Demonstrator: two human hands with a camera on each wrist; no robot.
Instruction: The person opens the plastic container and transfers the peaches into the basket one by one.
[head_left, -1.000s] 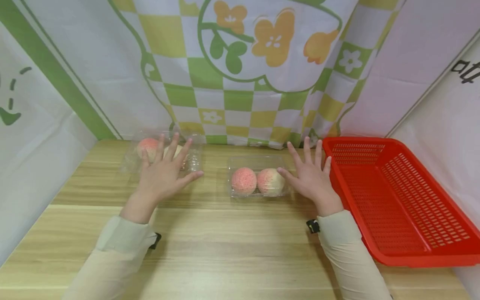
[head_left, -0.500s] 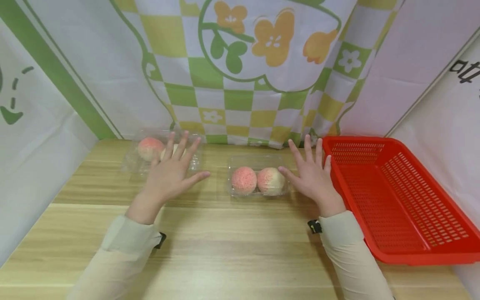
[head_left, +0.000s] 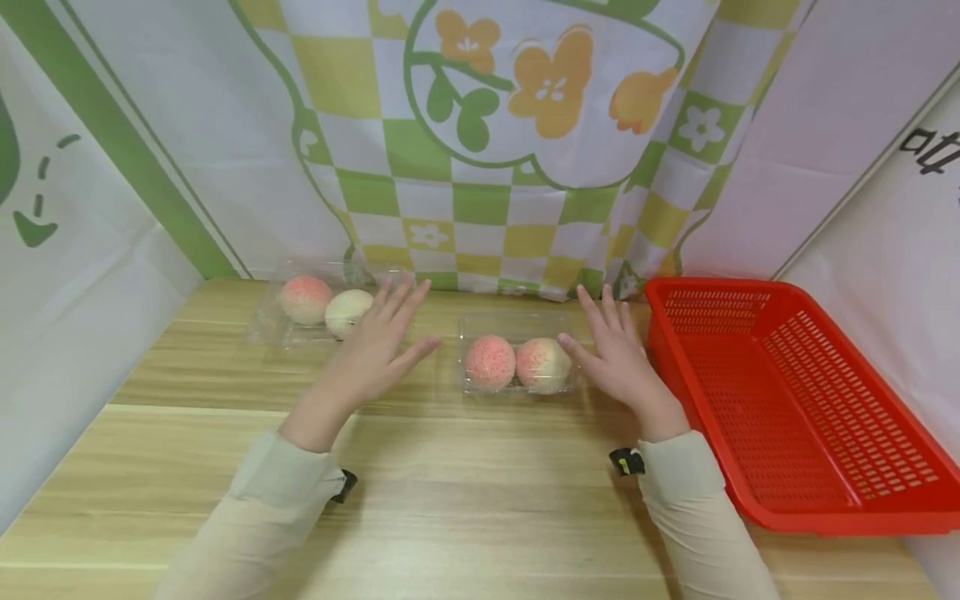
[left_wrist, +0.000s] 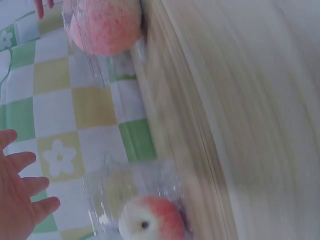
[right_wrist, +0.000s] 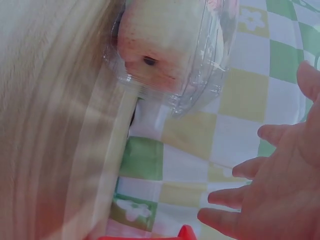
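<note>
One clear box [head_left: 517,325] lies between left fingers [head_left: 412,305] and right fingers [head_left: 592,311].

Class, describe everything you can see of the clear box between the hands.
The clear box looks like shiny plastic, roughly rectangular. It rests on the wooden table, long side facing the person, holding two peach-like balls side by side: left speckled pink, right pink fading to cream. The thumb of the right hand overlaps it in the head view, but the right wrist view shows a gap. Whether it is fastened is unclear.
</note>
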